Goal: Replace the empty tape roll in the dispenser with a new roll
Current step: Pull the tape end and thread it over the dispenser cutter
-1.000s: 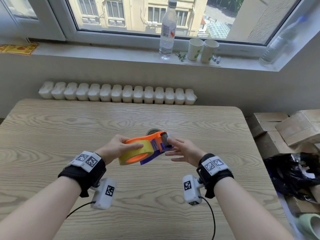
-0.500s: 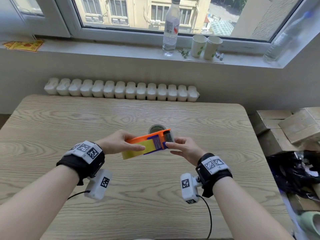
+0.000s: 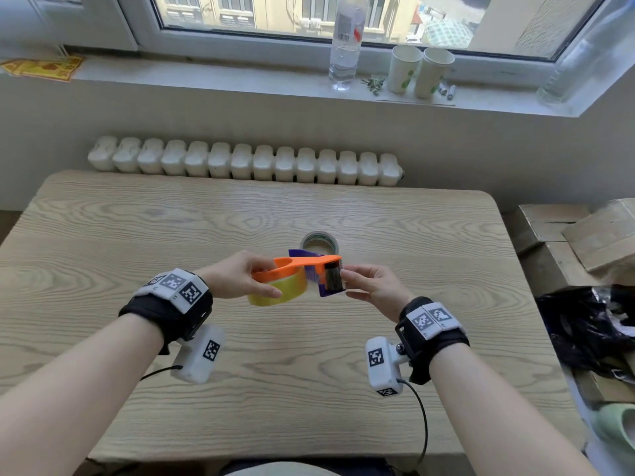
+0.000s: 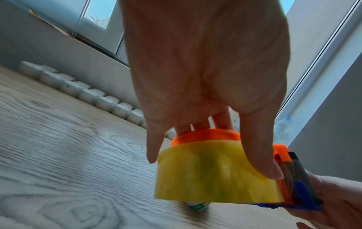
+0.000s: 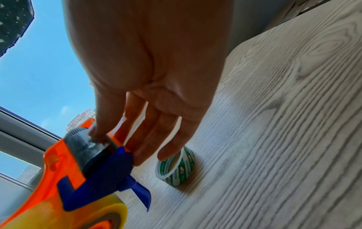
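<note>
An orange tape dispenser (image 3: 302,264) with a yellow tape roll (image 3: 280,290) on it hangs above the wooden table (image 3: 240,389). My left hand (image 3: 237,280) grips the roll end, thumb on the yellow tape (image 4: 211,175) and fingers over the orange hub (image 4: 205,136). My right hand (image 3: 369,286) pinches the dispenser's front end, thumb on the black roller (image 5: 88,147) beside the blue plate (image 5: 101,182). A green-printed empty roll (image 3: 319,242) lies flat on the table just beyond the dispenser, also seen in the right wrist view (image 5: 176,167).
A radiator (image 3: 240,163) runs along the table's far edge. On the window sill stand a water bottle (image 3: 345,42) and two paper cups (image 3: 421,72). Cardboard boxes (image 3: 584,235) and a black bag (image 3: 591,324) sit right of the table.
The dispenser has been tipped from showing its underside to nearly level, orange frame up. The right hand closed from loosely touching the front end to pinching it. The view drifted, revealing the empty roll.
</note>
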